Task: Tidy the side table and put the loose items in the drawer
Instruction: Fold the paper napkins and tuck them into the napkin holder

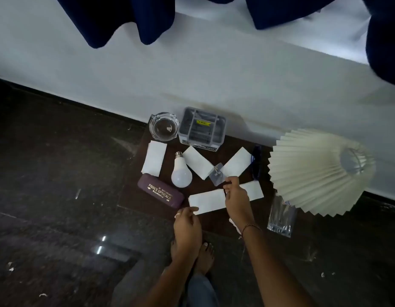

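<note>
1. While the left hand [187, 227] pinches the near left corner of the nearest paper slip [207, 201] between thumb and finger, that slip lies flat on the side table [200, 187], just in front of the light bulb [181, 171].
2. The right hand [235, 200] hovers in front and to the right of the bulb. Its thumb and forefinger are curled together at the edge of a small clear packet [216, 175]. I cannot tell whether they really grasp it.
3. The bulb lies on its side near the middle of the table, with its metal cap pointing away towards the wall [214, 74].
4. The packet lies just right of the bulb, over the meeting ends of two slanted slips: the middle slip [197, 162] beside the bulb and the right slip [237, 161] beyond it.
5. Another sheet, the left slip [154, 158], lies just left of the bulb. A fifth slip [255, 190] shows to the bulb's front right, partly covered by the right hand.
6. A dark glasses case [160, 192] with gold lettering lies close to the bulb at its front left.
7. Behind the bulb, a glass ashtray [163, 126] and a grey organiser box [202, 129] stand side by side against the wall.
8. Well to the right of the bulb lie dark blue glasses [256, 162]. Beyond them is a pleated lampshade [314, 171], with a clear plastic bag [280, 216] at its front edge.
</note>
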A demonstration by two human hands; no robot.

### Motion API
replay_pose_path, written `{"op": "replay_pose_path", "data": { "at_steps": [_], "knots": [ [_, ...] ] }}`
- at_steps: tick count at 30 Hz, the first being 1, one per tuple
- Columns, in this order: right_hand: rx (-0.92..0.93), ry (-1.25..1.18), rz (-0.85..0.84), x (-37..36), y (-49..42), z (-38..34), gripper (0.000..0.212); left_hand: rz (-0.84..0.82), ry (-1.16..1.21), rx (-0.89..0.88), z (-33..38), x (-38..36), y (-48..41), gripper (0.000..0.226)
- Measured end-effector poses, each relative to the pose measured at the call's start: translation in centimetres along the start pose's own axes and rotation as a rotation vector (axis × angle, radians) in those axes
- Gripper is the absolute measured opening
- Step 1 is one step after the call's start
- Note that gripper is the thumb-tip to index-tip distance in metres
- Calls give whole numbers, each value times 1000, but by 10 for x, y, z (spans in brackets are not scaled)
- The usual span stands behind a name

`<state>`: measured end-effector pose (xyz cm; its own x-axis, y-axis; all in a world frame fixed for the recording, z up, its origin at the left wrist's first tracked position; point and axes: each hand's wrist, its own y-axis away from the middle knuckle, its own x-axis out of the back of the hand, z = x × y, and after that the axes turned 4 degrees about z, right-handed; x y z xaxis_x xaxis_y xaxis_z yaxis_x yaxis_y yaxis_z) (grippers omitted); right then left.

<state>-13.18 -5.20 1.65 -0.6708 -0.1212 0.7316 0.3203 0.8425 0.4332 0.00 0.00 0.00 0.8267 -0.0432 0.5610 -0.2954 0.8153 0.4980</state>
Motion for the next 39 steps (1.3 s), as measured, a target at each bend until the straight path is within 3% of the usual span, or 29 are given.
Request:
{"op": "replay_pose_path", "data": {
  "at_steps": [7,13,26,39],
  "knots": [
    [-28,97,-40,-7,-13,11,33,-7,143,335,-6,-20,4,31],
    [-16,125,-96,-13,-20,16,38,-4,165,335,-7,-29,-1,33],
    [42,148,-40,-20,-19,13,44,-18,146,362,-3,-34,-8,36],
    [29,-99,28,-9,-17,20,22,-115,226,482,5,-27,-6,41]
  ]
}}
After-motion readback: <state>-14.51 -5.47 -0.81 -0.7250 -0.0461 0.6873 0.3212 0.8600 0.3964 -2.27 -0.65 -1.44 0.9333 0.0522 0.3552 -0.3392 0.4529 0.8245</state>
